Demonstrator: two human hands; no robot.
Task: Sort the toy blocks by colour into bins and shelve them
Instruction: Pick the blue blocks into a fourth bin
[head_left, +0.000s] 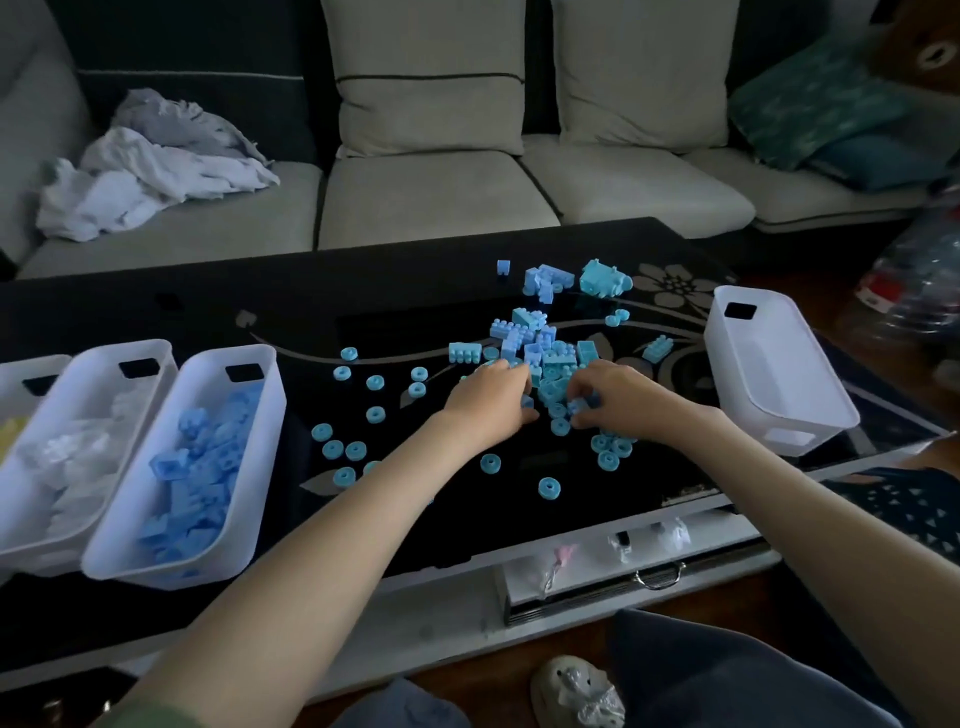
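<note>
Sitting at the dark glass counter (156, 322), I take the pile of pale blue blocks (540, 353) as my mark. Nearer to me than the pile, under the counter's edge, a drawer (571, 592) stands pulled out, and I cannot make out the small wrapped bits in it. Pale blue rings (549, 488) lie scattered on the glass on the near and left sides of the pile.

Well to the left of the pile, three white bins stand side by side. The blue bin (265, 410), closest to the pile, is heaped with darker blue blocks (192, 467). The middle bin (161, 374) holds white or clear pieces (72, 452). The edge bin (47, 361), cut off by the frame, shows something yellow (10, 431).

At the pile's near edge my left hand (488, 397) is curled, fingers and thumb closed round a blue block. My right hand (618, 397) pinches a small block between thumb and fingertips. The two hands are near each other but apart.

To the right of the pile a fourth bin (795, 379) stands alone, its white floor in plain view. Beyond the pile, a smaller cluster (545, 280) and a turquoise lump of joined blocks (602, 278) lie toward the far edge. Further behind the pile is a pale sofa (426, 197) with crumpled laundry (145, 166) on its seat.
</note>
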